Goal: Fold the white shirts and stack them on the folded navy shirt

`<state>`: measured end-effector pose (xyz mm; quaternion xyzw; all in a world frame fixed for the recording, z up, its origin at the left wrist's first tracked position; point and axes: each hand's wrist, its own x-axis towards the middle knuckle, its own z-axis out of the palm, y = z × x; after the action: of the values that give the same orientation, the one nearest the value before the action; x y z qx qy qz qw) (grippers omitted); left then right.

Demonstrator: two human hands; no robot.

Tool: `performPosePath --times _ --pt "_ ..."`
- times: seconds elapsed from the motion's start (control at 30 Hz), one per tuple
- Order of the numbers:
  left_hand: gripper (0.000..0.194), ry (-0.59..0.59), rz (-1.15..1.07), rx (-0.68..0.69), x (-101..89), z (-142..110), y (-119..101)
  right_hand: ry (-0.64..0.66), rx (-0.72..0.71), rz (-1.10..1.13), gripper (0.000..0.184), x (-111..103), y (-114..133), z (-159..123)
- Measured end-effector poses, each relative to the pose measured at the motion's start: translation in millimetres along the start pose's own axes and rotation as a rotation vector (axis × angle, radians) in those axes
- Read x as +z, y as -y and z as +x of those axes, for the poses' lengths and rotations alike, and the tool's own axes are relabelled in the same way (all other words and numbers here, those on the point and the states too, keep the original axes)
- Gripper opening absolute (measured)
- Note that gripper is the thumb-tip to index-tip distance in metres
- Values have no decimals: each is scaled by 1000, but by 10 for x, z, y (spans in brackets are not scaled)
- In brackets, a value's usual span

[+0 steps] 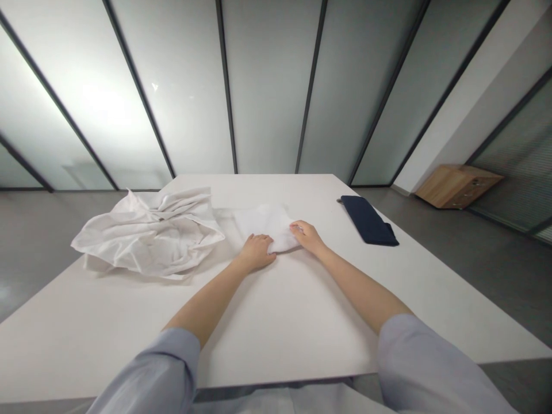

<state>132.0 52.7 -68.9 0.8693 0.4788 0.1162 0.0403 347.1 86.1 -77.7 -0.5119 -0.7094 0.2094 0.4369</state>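
Observation:
A folded piece of white cloth (263, 221) lies on the table in front of me, almost the same colour as the tabletop. My left hand (256, 252) is at its near left corner, fingers over the fabric and thumb at the near edge, with the cloth between them. On the right edge, my right hand (307, 237) pinches the cloth between thumb and fingers. Left of my hands sits a large crumpled heap of white fabric (150, 236), loose and full of creases. Neither hand touches that heap.
A dark navy folded item (366, 221), seemingly cloth, lies near the right edge of the white table (276, 322). Beyond the table stands a frosted glass wall (267, 86) with dark frames. A wooden cabinet (457, 184) is on the floor at the right.

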Motion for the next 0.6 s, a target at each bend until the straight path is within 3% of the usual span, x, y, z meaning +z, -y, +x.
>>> performPosePath --times 0.13,0.23,0.33,0.47,0.6 --pt "25 51 88 -204 -39 45 -66 -234 146 -14 19 -96 -277 17" --pt "26 24 43 -217 -50 53 -12 -363 195 40 21 -136 -338 31" --pt "30 -18 -225 -143 -37 56 125 -465 175 58 20 -167 -286 26" --pt "34 -117 -713 -151 -22 84 265 -581 141 31 19 -206 -183 -3" --pt "30 -117 -895 -167 4 99 288 -629 105 -9 20 -233 -134 -15"
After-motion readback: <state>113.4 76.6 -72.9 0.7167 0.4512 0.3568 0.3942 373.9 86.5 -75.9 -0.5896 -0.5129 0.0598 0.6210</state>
